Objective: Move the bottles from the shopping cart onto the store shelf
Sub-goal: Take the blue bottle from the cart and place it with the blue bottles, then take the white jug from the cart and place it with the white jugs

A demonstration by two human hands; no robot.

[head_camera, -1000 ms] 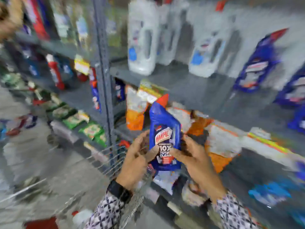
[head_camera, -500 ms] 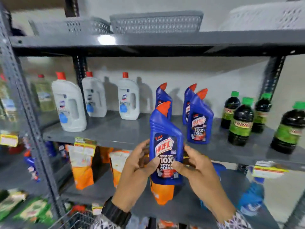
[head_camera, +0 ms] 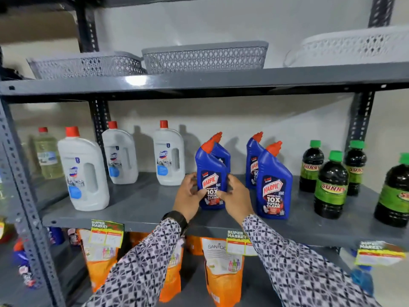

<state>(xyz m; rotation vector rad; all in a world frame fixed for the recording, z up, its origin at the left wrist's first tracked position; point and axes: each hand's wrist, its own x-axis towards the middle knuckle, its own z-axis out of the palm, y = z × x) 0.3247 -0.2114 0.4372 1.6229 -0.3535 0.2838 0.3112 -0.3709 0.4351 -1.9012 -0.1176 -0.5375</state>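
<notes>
A blue Harpic bottle (head_camera: 211, 173) with an orange cap stands upright on the grey middle shelf (head_camera: 141, 204), held from both sides. My left hand (head_camera: 188, 194) grips its left side and my right hand (head_camera: 235, 197) grips its right side. Directly behind it stands another blue Harpic bottle (head_camera: 223, 151), mostly hidden. To the right stand two more, one in front (head_camera: 274, 185) and one behind (head_camera: 253, 160). The shopping cart is out of view.
Three white Domex bottles (head_camera: 83, 173) and a yellowish bottle (head_camera: 47, 156) stand on the shelf's left. Several dark Sunny bottles (head_camera: 330, 187) with green caps stand on the right. Grey baskets (head_camera: 205, 56) sit on the top shelf. Orange pouches (head_camera: 223, 271) fill the shelf below.
Both hands have carried the blue Harpic bottle up and forward from in front of the lower shelf onto the middle shelf, in front of another blue bottle. My view rose with it.
</notes>
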